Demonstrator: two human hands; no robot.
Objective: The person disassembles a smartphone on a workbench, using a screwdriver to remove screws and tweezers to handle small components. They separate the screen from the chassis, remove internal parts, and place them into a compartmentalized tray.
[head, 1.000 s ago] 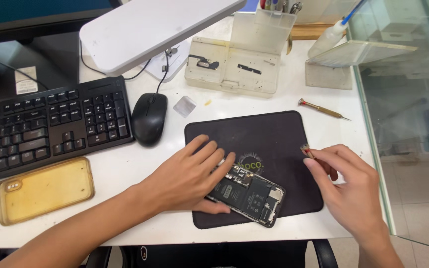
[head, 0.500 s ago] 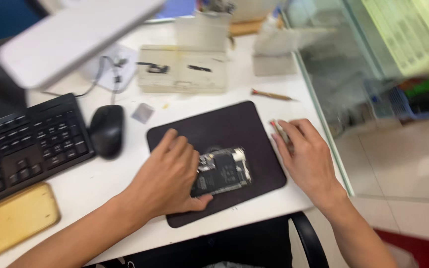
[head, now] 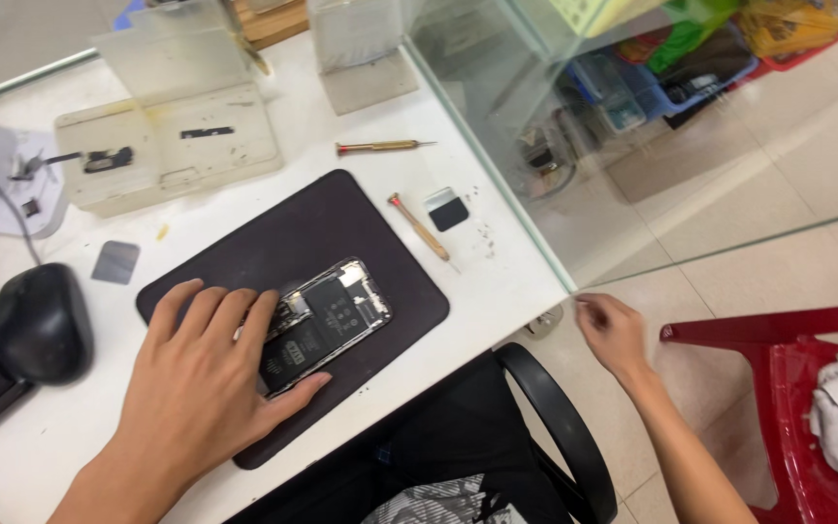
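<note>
My left hand lies flat, fingers spread, pinning the opened black smartphone on the dark rectangular mat, centre-left of frame. Right hand off the desk edge, fingers loosely curled, empty. Press evenly, avoid the exposed parts.

Matt dark mat, glossy, seemingly plastic mouse

A black mouse sits at the left. Two small screwdrivers lie near the middle. A red chair stands at the lower right.
</note>
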